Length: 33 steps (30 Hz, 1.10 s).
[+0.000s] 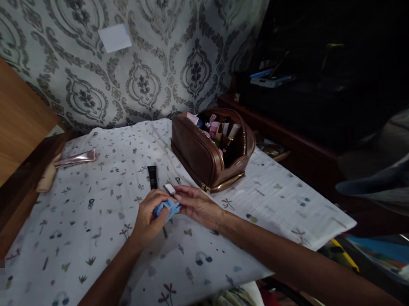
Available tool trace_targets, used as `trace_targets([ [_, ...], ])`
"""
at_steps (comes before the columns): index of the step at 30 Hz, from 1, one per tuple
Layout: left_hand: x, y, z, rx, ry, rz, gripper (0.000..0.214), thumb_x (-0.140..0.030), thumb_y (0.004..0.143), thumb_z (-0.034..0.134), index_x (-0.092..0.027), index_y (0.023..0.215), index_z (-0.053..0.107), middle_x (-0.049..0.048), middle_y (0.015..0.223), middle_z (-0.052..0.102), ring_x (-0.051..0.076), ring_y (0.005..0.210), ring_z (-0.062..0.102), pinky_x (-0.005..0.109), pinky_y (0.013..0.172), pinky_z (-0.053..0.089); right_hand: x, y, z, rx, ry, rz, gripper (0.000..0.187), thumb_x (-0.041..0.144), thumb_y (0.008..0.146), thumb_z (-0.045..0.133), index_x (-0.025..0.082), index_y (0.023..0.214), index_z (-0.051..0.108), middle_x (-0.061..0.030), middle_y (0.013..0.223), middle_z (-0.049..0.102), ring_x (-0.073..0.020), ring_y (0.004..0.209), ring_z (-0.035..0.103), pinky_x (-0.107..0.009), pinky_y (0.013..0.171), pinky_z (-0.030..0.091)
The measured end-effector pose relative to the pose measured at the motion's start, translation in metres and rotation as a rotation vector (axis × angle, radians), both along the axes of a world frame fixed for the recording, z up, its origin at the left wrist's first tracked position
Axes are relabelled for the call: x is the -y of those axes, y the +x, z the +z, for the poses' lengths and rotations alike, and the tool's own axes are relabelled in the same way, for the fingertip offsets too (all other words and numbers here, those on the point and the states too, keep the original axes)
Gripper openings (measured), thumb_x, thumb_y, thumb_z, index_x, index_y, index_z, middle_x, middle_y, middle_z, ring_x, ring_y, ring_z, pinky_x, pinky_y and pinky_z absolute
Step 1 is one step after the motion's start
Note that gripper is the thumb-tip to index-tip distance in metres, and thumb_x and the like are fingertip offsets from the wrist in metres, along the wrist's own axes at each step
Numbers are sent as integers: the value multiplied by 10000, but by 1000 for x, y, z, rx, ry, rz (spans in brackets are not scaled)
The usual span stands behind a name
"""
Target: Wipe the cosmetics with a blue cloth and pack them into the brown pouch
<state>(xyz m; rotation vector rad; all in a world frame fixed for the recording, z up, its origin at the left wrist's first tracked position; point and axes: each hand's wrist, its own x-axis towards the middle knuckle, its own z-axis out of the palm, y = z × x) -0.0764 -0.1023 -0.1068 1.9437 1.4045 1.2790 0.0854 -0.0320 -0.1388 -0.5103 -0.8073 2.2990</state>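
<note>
Both hands meet above the middle of the desk point(58, 254), which is covered by a white printed sheet. The left hand point(149, 222) is curled shut around a crumpled blue cloth point(166, 208), and the right hand point(198, 204) pinches the cloth's other end with its fingertips. Just beyond them lie a small pale bottle point(169, 188) and a black tube point(153, 176). An open brown cosmetics bag point(201, 155) stands behind to the right, and a pink tube point(76, 158) lies far left.

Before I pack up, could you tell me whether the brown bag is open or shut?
Open: the bag gapes at the top, with tubes standing inside.
</note>
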Motion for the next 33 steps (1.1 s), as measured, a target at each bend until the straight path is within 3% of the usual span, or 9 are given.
trace_targets([
  [4, 0, -3, 0, 124, -37, 201, 182, -263, 913, 511, -200, 909, 682, 38, 919, 670, 186, 854, 628, 295, 788, 503, 0, -1, 1, 5, -3, 20, 372, 347, 669, 915, 165, 909, 698, -13, 816, 725, -131, 771, 679, -259, 740, 544],
  [6, -1, -5, -2, 115, -12, 311, 195, -295, 927, 513, -198, 963, 678, 37, 949, 671, 187, 879, 627, 297, 811, 505, 0, -1, 1, 9, 4, 13, 393, 364, 657, 920, 163, 908, 695, -18, 837, 728, -132, 775, 672, -267, 749, 535],
  [8, -3, -6, -6, 73, 43, 340, 204, -300, 933, 516, -194, 1005, 674, 42, 985, 671, 189, 922, 626, 303, 843, 505, 0, -2, 1, 17, 27, 11, 396, 364, 653, 922, 156, 907, 702, -1, 799, 705, -109, 718, 636, -240, 709, 505],
  [12, -3, -6, -11, -54, 164, 249, 188, -247, 935, 515, -197, 1043, 660, 48, 997, 655, 184, 943, 623, 310, 847, 509, 1, -1, 2, 43, 51, 18, 354, 371, 674, 910, 137, 850, 712, 29, 681, 629, -75, 609, 538, -204, 603, 417],
  [15, -2, -5, -13, -134, 217, 211, 220, -194, 928, 511, -206, 1105, 641, 47, 1010, 643, 179, 941, 619, 318, 842, 516, 1, -2, 3, 33, 37, -1, 342, 372, 662, 917, 137, 793, 707, 33, 661, 619, -69, 599, 516, -203, 611, 408],
  [20, 0, -3, -19, -268, 281, 191, 290, -149, 929, 494, -199, 1191, 609, 65, 1076, 627, 188, 1002, 604, 335, 886, 515, -1, -5, 0, 9, 3, -49, 364, 373, 618, 938, 139, 784, 715, 26, 676, 645, -77, 619, 538, -209, 636, 426],
  [25, 2, 4, -22, -410, 334, 0, 289, -138, 922, 514, -190, 1185, 620, 81, 1042, 647, 200, 955, 603, 333, 828, 520, -4, -3, 1, -5, -21, -96, 390, 434, 618, 926, 152, 798, 725, 3, 739, 690, -112, 724, 607, -232, 718, 468],
  [30, 4, 11, -16, -295, 295, -140, 253, -108, 886, 522, -183, 1088, 655, 64, 960, 660, 181, 904, 612, 318, 819, 515, -6, 1, 7, 31, -49, -106, 390, 368, 580, 954, 151, 818, 733, -12, 802, 715, -106, 760, 623, -223, 743, 466],
  [33, 5, 10, -12, -168, 228, -100, 239, -113, 899, 503, -196, 1065, 653, 53, 962, 660, 167, 897, 626, 298, 809, 517, -5, 0, 8, 46, -47, -113, 413, 383, 546, 964, 151, 806, 741, 3, 775, 701, -85, 686, 580, -214, 687, 451],
])
